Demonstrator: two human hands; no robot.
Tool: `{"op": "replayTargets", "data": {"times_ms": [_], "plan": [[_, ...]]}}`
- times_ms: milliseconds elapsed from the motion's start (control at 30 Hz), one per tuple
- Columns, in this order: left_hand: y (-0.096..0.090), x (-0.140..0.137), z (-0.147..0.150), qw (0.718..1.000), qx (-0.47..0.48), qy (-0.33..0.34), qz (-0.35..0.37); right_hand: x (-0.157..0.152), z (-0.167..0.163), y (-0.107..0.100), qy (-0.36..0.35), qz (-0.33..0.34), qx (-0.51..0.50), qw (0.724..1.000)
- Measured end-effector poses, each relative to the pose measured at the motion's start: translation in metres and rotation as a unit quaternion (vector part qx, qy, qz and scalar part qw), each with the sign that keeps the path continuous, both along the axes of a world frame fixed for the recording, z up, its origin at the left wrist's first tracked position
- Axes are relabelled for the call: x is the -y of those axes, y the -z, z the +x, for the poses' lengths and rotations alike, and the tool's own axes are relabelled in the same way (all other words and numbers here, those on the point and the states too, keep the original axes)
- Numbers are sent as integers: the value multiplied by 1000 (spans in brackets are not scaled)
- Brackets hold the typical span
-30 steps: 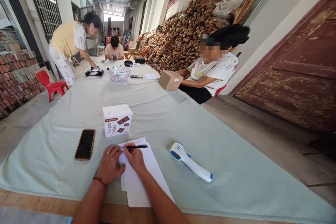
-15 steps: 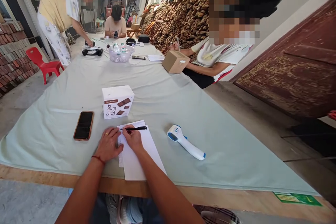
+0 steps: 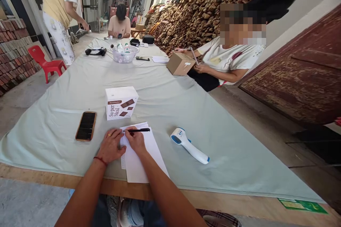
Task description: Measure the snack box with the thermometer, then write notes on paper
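Note:
My right hand point(image 3: 135, 140) grips a black pen point(image 3: 138, 130), its tip end down at the upper left of a white sheet of paper point(image 3: 145, 165). Flat across the sheet's left edge lies my left hand point(image 3: 110, 144), fingers stretched out. Under that hand a clear ruler point(image 3: 123, 158) runs along the paper's left side, partly covered. Just beyond the paper stands a white box point(image 3: 121, 103) printed "Su-per Meal". To the left is a phone point(image 3: 85, 126) with a dark screen, and to the right a white and blue infrared thermometer point(image 3: 189, 145).
Farther up the cloth-covered table point(image 3: 213, 124) are a clear plastic basin point(image 3: 124, 56) with bottles and a cardboard box point(image 3: 179, 64). A person point(image 3: 226, 56) sits at the right beside it. Two more people are at the far end. A red chair point(image 3: 44, 62) stands left.
The standing person at the far left has straightened and lifted a hand off the table. The person at right has moved their hands on the cardboard box. My hands look unchanged.

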State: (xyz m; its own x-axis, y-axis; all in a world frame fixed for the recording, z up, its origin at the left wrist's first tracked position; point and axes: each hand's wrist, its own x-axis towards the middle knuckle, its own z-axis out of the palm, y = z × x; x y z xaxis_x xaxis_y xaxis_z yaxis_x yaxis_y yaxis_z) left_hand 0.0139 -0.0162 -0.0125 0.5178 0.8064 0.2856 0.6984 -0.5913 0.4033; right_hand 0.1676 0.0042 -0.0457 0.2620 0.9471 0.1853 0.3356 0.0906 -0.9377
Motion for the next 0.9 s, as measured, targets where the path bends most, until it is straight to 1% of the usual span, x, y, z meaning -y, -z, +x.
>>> {"op": "replayTargets", "data": {"times_ms": [133,400,900], "plan": [[1,0,0,1000,-4,-3,7,0,0,-1,0,-13,11,1000],[2,-1,0,1000,-8,-1,7,1,-1,-4,8,-9,20,1000],[0,0,-1,1000,-6,-2,5,1,0,-5,-1,-4,-12,1000]]}}
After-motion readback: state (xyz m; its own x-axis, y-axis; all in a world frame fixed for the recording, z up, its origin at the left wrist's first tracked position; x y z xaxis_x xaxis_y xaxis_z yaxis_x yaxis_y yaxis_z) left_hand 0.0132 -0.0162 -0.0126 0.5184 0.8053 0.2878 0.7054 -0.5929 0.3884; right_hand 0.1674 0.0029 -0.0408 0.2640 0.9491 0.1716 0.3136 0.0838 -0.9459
